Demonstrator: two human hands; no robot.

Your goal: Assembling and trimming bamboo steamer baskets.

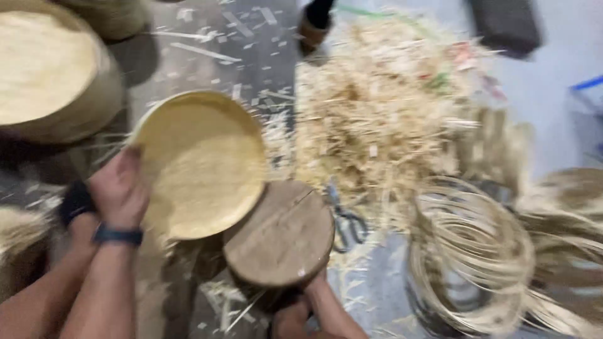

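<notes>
My left hand [119,188], with a blue band on its wrist, grips the left rim of a round shallow woven bamboo tray [207,163], which is tilted towards me. The tray's lower right edge rests against the top of a round wooden block [282,235]. My right hand [295,320] is low at the bottom edge, against the base of the block. It is blurred and partly hidden, so its grip cannot be made out. Left of my left hand is another forearm with a dark band [75,201].
A big heap of pale bamboo shavings [377,113] lies behind the block. Scissors [345,220] lie on the floor beside it. Coils of bamboo strip [471,251] sit at the right. Larger woven baskets [50,75] stand at the upper left. A person's foot [314,25] is at the top.
</notes>
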